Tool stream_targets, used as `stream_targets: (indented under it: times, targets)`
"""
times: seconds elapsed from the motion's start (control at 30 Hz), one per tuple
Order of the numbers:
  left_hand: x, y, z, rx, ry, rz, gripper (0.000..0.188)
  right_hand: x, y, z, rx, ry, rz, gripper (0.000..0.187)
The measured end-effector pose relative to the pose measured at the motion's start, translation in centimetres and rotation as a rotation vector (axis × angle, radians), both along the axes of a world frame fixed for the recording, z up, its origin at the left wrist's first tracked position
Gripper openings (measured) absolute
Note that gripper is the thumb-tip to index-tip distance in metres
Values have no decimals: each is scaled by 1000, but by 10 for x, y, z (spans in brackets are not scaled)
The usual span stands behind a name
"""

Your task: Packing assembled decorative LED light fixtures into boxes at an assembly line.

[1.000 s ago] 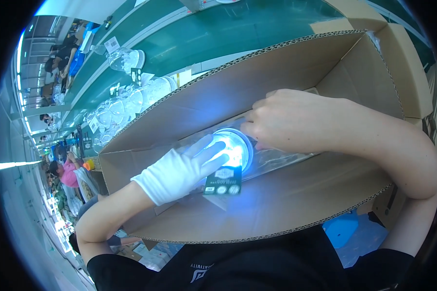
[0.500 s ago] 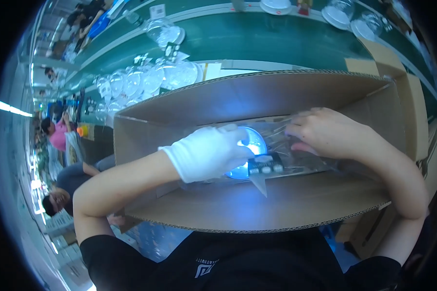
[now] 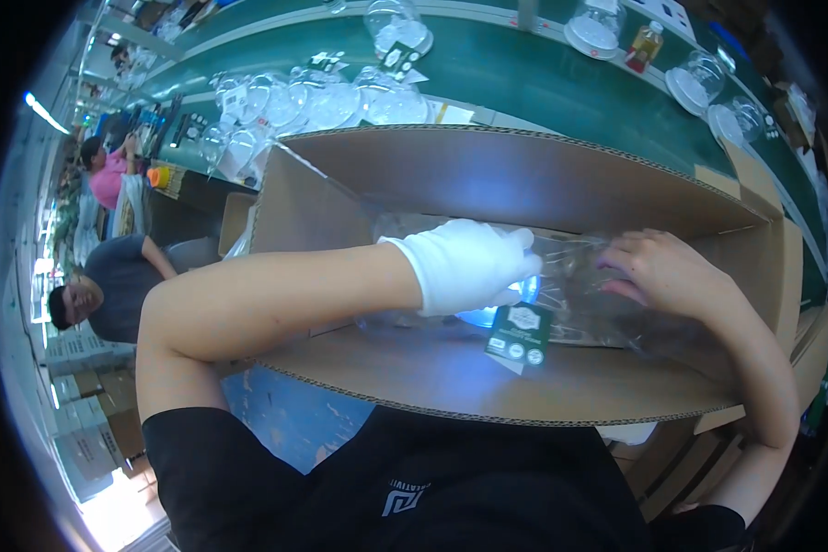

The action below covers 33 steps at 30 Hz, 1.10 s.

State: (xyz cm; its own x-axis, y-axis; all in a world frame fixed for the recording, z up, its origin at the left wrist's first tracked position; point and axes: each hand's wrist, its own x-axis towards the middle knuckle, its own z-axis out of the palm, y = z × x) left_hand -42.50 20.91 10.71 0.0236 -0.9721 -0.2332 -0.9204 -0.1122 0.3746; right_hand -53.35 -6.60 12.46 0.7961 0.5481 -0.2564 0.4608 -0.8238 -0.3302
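Observation:
My left hand (image 3: 469,267), in a white glove, is closed over a round lamp (image 3: 530,289) that glows blue-white; the glove covers much of it. A dark green card tag (image 3: 520,333) hangs from the lamp on the near side. Clear plastic bags (image 3: 575,276) lie around and beneath it, inside a long open cardboard box (image 3: 561,170). My bare right hand (image 3: 667,271) is at the box's right half, its fingers curled on the clear plastic. The fingertips partly blend with the film.
Beyond the box runs a green conveyor belt (image 3: 488,78). Several clear domes with white bases (image 3: 327,103) crowd its near left edge; others (image 3: 593,32) stand farther right beside a small bottle (image 3: 644,48). A person in a dark shirt (image 3: 124,285) is at left.
The view has shifted. My left hand and the lamp have moved right, toward my right hand, and the tag now faces up more plainly. My right hand keeps at the plastic.

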Motion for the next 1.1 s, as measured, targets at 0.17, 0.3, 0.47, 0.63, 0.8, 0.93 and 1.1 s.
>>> stream_targets:
  times: [0.17, 0.3, 0.47, 0.63, 0.8, 0.93, 1.1]
  targets:
    - [-7, 9, 9, 136, -5, 9, 36, 26, 25, 6, -94, 131, 119, 29]
    - [-1, 29, 23, 84, 23, -12, 31, 59, 61, -31, -468, 623, 207, 29]
    - [-19, 70, 59, 214, -13, 157, 25, 63, 114, -126, 84, 474, 70, 25]
    - [-27, 96, 64, 238, 57, 305, 23, 91, 152, -178, 31, 78, 457, 31]
    - [-23, 115, 59, 218, 92, 337, 26, 74, 127, -208, -41, -74, 575, 63]
    - [-17, 113, 53, 222, 128, 316, 27, 66, 103, -232, -65, -247, 637, 73]
    - [12, 97, 51, 251, 175, 331, 29, 56, 83, -237, -90, -302, 633, 74]
